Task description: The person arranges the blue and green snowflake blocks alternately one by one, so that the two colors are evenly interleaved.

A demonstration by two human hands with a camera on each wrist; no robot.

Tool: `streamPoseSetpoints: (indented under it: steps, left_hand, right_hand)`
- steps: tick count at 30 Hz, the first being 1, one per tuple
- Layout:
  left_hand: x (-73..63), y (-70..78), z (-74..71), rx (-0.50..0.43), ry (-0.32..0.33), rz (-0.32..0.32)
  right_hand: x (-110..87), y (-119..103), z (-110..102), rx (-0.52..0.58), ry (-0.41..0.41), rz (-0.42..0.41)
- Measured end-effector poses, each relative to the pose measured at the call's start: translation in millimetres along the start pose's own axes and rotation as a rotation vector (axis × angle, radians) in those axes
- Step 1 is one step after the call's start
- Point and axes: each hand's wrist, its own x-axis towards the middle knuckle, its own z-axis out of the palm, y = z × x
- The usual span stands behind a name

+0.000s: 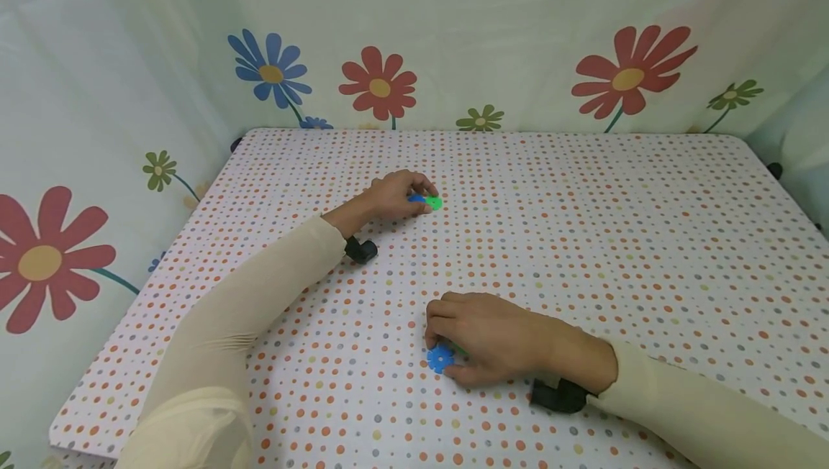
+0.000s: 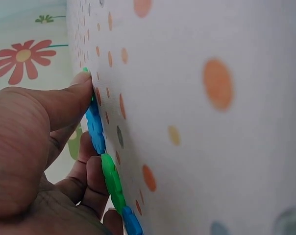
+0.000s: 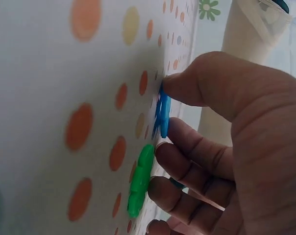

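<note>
My left hand (image 1: 396,196) is low over the far middle of the table, thumb and fingertips pinching a flat green notched plastic disc (image 1: 435,203). A blue disc (image 2: 94,127) lies against it under the hand. In the left wrist view, another green disc (image 2: 112,181) and a blue disc (image 2: 132,221) follow in the same row. Nearer the front, my right hand (image 1: 492,339) pinches a blue notched disc (image 1: 440,359) at its edges, thumb on one side and index finger opposite. Below the curled fingers lies a green disc (image 3: 140,181), mostly hidden in the head view.
A white cloth with coloured dots covers the table (image 1: 583,239). Flower-printed curtains (image 1: 518,37) stand along its back and sides. Each wrist carries a black camera mount, like the one at the right wrist (image 1: 560,395), close over the tabletop.
</note>
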Motion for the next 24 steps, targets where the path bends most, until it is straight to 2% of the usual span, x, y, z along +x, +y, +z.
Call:
streamPoseSetpoints:
  steps: [6,9,14,24]
  left_hand:
    - [-0.5,0.4,-0.9,-0.006,-0.006,0.002]
    - [-0.4,0.1,-0.8,-0.01,-0.003,0.003]
    - [-0.4,-0.7,-0.2,-0.019,-0.003,0.004]
    - [-1.5,1.1,-0.7,0.017,-0.002,-0.02]
  right_hand:
    - [0.3,0.4,0.4,-0.071,0.049,-0.021]
    - [0.5,2.2,0.4,-0.069,0.077,-0.038]
    - [0.6,5.8,-0.2,0.022,0.055,-0.022]
    - [1.0,11.6,-0.8,0.232,-0.019,0.098]
